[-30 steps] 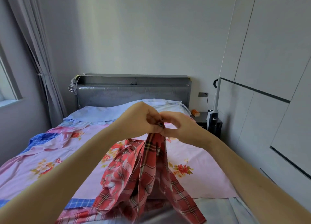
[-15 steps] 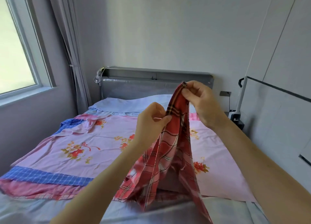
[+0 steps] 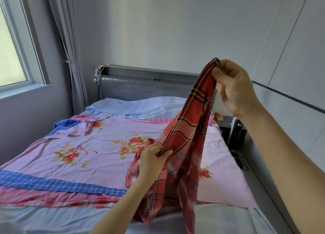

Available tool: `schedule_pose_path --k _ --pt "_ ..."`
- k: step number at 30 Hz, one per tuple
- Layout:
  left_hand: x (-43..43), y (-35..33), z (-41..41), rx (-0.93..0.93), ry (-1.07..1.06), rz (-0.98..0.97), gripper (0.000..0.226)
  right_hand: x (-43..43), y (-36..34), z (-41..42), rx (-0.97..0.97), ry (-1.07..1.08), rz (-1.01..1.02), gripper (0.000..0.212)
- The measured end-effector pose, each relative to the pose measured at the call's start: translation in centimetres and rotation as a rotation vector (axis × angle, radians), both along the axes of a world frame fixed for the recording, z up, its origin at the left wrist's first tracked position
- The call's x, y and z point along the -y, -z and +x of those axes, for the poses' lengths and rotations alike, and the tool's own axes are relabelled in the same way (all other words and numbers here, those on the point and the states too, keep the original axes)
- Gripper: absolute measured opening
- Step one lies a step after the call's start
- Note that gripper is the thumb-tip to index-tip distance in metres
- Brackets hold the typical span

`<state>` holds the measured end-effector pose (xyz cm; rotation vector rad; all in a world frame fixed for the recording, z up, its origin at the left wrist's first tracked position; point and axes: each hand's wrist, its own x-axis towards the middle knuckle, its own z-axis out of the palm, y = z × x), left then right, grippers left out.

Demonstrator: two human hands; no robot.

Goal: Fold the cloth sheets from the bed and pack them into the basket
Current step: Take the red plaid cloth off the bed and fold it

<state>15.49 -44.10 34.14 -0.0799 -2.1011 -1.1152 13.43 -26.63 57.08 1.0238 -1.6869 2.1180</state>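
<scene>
A red plaid cloth (image 3: 190,128) hangs in front of me over the bed. My right hand (image 3: 233,88) pinches its top corner, raised high at the right. Lower down, my left hand (image 3: 151,160) pinches the cloth's edge, and the rest drapes onto the mattress. A pink floral sheet (image 3: 91,156) with blue and red checked borders lies spread flat on the bed (image 3: 52,219). No basket is in view.
A grey headboard (image 3: 146,86) with a small clip lamp (image 3: 95,78) stands at the far end. A window and grey curtain (image 3: 68,45) are at the left. A dark nightstand (image 3: 232,130) and white wardrobe panels (image 3: 290,110) line the right side.
My hands, joined at the cloth's corner a second ago, have spread apart. The right hand rose with the corner while the left slid down along the edge.
</scene>
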Motion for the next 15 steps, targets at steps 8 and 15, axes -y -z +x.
schedule_pose_path --k 8,15 --pt "2.4 -2.6 -1.1 0.268 0.119 0.206 0.03 -6.0 1.8 -2.4 0.112 0.252 -0.017 0.023" --pt "2.7 -12.5 1.4 0.262 0.352 0.043 0.036 -13.1 2.4 -3.2 0.208 0.438 -0.19 0.029"
